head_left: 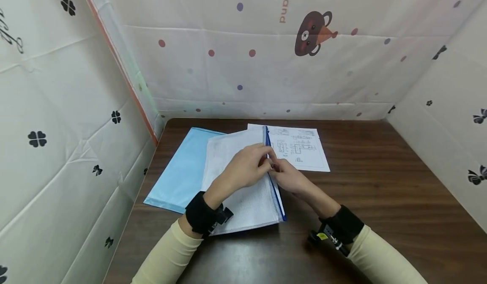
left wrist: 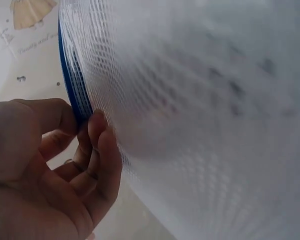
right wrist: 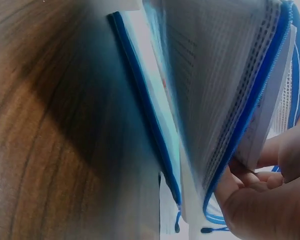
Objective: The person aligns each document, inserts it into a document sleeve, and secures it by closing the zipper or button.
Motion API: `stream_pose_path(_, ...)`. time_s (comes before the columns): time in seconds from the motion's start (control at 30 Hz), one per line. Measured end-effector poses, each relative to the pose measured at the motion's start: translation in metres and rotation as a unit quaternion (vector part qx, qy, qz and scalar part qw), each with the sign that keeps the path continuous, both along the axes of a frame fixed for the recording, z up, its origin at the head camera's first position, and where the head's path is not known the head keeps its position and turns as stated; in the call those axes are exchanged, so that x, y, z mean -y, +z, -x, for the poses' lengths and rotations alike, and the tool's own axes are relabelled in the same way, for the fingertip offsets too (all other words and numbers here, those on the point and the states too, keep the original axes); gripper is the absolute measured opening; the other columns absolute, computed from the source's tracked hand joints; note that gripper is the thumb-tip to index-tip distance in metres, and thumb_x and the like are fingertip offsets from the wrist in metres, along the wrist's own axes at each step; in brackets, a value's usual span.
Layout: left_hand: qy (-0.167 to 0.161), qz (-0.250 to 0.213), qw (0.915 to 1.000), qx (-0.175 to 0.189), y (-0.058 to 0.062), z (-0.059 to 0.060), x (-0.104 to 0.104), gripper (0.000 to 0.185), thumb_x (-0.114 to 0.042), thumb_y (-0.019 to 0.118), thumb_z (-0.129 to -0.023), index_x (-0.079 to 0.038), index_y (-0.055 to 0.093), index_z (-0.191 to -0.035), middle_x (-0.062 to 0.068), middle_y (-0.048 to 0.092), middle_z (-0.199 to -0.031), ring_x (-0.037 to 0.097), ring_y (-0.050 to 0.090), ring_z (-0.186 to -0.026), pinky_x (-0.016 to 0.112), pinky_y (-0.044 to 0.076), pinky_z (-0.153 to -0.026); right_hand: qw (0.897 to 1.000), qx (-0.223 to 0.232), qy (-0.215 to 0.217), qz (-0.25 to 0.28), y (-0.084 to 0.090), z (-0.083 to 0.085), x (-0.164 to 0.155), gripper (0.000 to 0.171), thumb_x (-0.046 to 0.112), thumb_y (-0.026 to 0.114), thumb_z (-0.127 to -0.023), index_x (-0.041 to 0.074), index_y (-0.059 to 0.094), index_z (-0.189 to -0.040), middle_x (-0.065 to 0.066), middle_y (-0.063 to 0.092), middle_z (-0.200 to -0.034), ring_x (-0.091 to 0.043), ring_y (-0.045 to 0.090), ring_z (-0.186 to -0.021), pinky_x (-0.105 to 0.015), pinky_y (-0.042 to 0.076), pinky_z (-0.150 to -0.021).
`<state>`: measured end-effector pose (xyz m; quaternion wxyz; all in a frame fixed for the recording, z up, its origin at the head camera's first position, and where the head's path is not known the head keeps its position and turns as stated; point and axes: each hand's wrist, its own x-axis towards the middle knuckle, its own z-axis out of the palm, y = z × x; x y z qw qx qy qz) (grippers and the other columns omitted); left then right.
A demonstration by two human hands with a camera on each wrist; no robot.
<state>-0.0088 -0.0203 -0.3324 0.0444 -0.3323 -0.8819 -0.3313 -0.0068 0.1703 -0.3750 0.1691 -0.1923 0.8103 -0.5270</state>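
Broadly, the brown surface [head_left: 380, 182] carries everything, walled in by patterned cloth. On it lies a white mesh zip pouch [head_left: 243, 199] with a blue zipper edge [head_left: 274, 191], and both grips meet at that edge. The left hand [head_left: 245, 167] pinches the mouth between thumb and curled fingers; the right hand [head_left: 291, 178] has its fingers curled round the sheets at the opening. The step in hand looks like working papers through the open mouth; next it needs the mouth spread wide. Left of the grips a light blue folder [head_left: 182, 170] lies partly under the pouch; beyond them, a printed drawing sheet [head_left: 304, 148]. Nothing blocks the hands.
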Motion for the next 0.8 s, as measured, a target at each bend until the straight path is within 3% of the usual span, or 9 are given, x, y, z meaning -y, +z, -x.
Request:
stream_pose_path(0.17, 0.043, -0.001, 0.9990, 0.015, 0.000, -0.001, 0.002, 0.016, -0.009, 0.062, -0.102, -0.015, 0.076, -0.105, -0.001, 0.053, -0.078, 0.013, 0.049, -0.066, 0.026, 0.036, -0.060, 1.000, -0.011, -0.025, -0.005, -0.002, -0.001, 0.003, 0.030, 0.008, 0.042, -0.112, -0.005, 0.059, -0.134, -0.003, 0.055, -0.067, -0.012, 0.046, -0.051, -0.023, 0.035, -0.048)
stream_pose_path(0.3, 0.059, -0.005, 0.9979, 0.026, 0.002, -0.001, 0.004, 0.015, -0.009, 0.063, -0.101, -0.013, 0.076, -0.106, -0.001, 0.051, -0.073, 0.012, 0.044, -0.059, 0.025, 0.033, -0.056, 0.999, -0.018, -0.042, -0.003, -0.001, -0.003, 0.008, 0.046, 0.011, 0.043, -0.113, -0.003, 0.044, -0.157, -0.005, 0.059, -0.068, -0.013, 0.048, -0.049, -0.023, 0.036, -0.047)
stream_pose_path(0.4, 0.068, -0.010, 0.9967, 0.043, 0.005, -0.001, 0.006, 0.013, -0.009, 0.064, -0.102, -0.011, 0.076, -0.106, -0.001, 0.051, -0.069, 0.012, 0.044, -0.056, 0.024, 0.032, -0.054, 0.998, -0.026, -0.058, 0.005, 0.000, -0.003, 0.010, 0.047, 0.014, 0.047, -0.113, -0.001, 0.044, -0.158, -0.008, 0.064, -0.075, -0.015, 0.052, -0.054, -0.023, 0.038, -0.049)
stream_pose_path(0.5, 0.080, -0.007, 0.9943, 0.071, 0.009, 0.000, 0.009, 0.008, -0.012, 0.065, -0.103, -0.012, 0.073, -0.104, -0.001, 0.054, -0.068, 0.012, 0.049, -0.057, 0.024, 0.035, -0.054, 0.995, -0.052, -0.081, 0.004, 0.001, -0.004, 0.010, 0.038, 0.016, 0.053, -0.112, 0.001, 0.057, -0.146, -0.009, 0.069, -0.088, -0.016, 0.060, -0.063, -0.025, 0.050, -0.054)
stream_pose_path(0.6, 0.095, 0.000, 0.9901, 0.104, 0.012, 0.002, 0.014, 0.004, -0.014, 0.065, -0.104, -0.013, 0.069, -0.104, -0.001, 0.061, -0.070, 0.013, 0.058, -0.059, 0.025, 0.040, -0.054, 0.992, -0.086, -0.092, -0.008, 0.001, -0.005, 0.008, 0.030, 0.021, 0.057, -0.112, 0.006, 0.064, -0.137, -0.009, 0.073, -0.098, -0.021, 0.069, -0.074, -0.039, 0.062, -0.066)
stream_pose_path(0.67, 0.103, 0.006, 0.9868, 0.125, 0.014, 0.003, 0.019, 0.004, -0.014, 0.064, -0.104, -0.013, 0.068, -0.104, -0.001, 0.065, -0.072, 0.013, 0.062, -0.060, 0.026, 0.042, -0.054, 0.990, -0.108, -0.090, -0.018, 0.000, -0.005, 0.005, 0.026, 0.022, 0.058, -0.111, 0.007, 0.067, -0.131, -0.011, 0.074, -0.100, -0.027, 0.072, -0.077, -0.045, 0.063, -0.068)
stream_pose_path(0.73, 0.109, 0.012, 0.9838, 0.142, 0.015, 0.004, 0.024, 0.005, -0.013, 0.062, -0.104, -0.013, 0.067, -0.104, -0.001, 0.067, -0.071, 0.013, 0.066, -0.060, 0.027, 0.042, -0.053, 0.982, -0.159, -0.086, -0.054, -0.003, -0.003, 0.002, 0.022, 0.021, 0.060, -0.110, 0.007, 0.070, -0.124, -0.009, 0.073, -0.094, -0.025, 0.071, -0.076, -0.044, 0.062, -0.068)
stream_pose_path(0.8, 0.113, 0.018, 0.9821, 0.149, 0.017, 0.005, 0.030, 0.006, -0.012, 0.061, -0.103, -0.012, 0.066, -0.104, -0.002, 0.068, -0.070, 0.013, 0.068, -0.059, 0.027, 0.042, -0.052, 0.968, -0.214, -0.084, -0.100, -0.007, 0.001, -0.002, 0.016, 0.016, 0.063, -0.108, 0.006, 0.072, -0.116, -0.006, 0.072, -0.090, -0.021, 0.069, -0.076, -0.039, 0.059, -0.068)
